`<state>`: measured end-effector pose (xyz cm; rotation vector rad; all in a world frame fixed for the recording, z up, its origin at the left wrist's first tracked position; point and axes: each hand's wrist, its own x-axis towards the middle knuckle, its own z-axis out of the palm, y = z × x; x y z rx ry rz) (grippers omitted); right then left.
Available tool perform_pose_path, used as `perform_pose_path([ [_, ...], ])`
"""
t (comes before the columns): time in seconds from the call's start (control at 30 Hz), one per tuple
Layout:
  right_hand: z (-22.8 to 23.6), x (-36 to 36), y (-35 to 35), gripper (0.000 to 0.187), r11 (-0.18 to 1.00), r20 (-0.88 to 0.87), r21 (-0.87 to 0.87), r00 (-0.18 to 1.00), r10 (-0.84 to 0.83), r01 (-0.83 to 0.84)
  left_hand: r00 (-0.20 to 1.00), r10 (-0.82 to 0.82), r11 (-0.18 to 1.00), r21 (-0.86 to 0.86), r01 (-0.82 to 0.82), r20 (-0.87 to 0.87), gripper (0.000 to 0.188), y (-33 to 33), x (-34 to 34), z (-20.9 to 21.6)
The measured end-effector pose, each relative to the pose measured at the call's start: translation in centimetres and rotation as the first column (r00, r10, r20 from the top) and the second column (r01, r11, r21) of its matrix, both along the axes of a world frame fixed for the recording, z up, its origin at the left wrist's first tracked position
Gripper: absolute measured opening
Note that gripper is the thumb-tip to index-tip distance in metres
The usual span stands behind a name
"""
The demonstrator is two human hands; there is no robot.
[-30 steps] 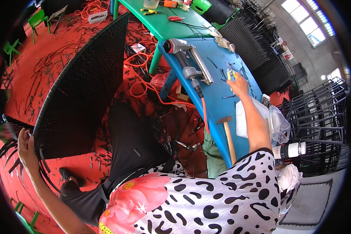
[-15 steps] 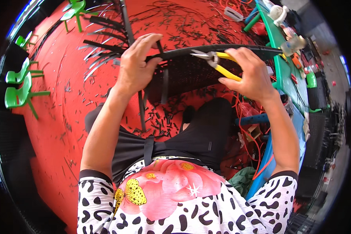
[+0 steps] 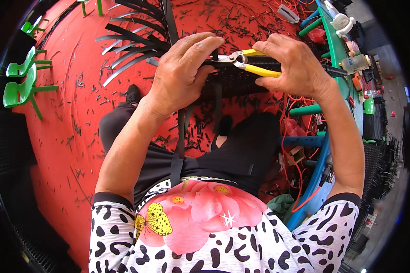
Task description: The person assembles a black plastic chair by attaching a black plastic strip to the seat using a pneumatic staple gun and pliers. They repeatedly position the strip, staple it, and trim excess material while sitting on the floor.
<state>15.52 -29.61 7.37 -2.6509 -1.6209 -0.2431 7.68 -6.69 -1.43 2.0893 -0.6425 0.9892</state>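
Observation:
A black woven panel (image 3: 232, 86) with a thick rim stretches across above my lap. At its left part my left hand (image 3: 180, 68) grips the rim, thumb below and index finger above; the exact hold is partly hidden. My right hand (image 3: 300, 66) is closed on cutting pliers (image 3: 262, 70) with yellow handles. Their metal jaws reach left, beside my left fingertips, at a short black strip (image 3: 215, 55) that stands up from the rim. Loose black strip ends (image 3: 136, 27) fan out to the left of my left hand. Another flat strip (image 3: 181, 136) hangs down toward my lap.
Black clippings (image 3: 77, 86) litter the red floor. Green chairs (image 3: 25, 86) stand at the left. On the right, a green and blue bench (image 3: 339, 50) carries a clear bottle (image 3: 356, 63) and small items. Orange-red cords (image 3: 284, 150) tangle beneath it.
The pliers have moved left to the upright strip by my left hand, and their handles have drawn closer together. My left hand appears farther right, fingers nearer the jaws. The whole view has shifted.

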Motion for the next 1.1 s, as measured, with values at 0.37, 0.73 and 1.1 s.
perform_pose_path([
  [0.37, -3.2, -1.9, -4.7, 0.041, 0.931, -0.069, 0.332, 0.989, -0.134, 0.150, 0.996, -0.037, 0.993, -0.114, 0.027, -0.085, 0.067, 0.0, -0.3, 0.8],
  [0.73, -10.8, -21.4, -48.7, 0.079, -0.334, 0.117, -0.192, -0.317, -0.941, 0.923, 0.862, -0.256, 0.928, -0.360, 0.093, -0.438, 0.032, 2.0, 2.4, 0.7],
  [1.1, -5.5, -11.0, -12.2, 0.045, 0.787, -0.176, 0.422, 0.892, -0.416, 0.450, 0.845, -0.005, 0.999, 0.026, 0.023, -0.535, 0.035, 1.0, -0.2, 2.7],
])
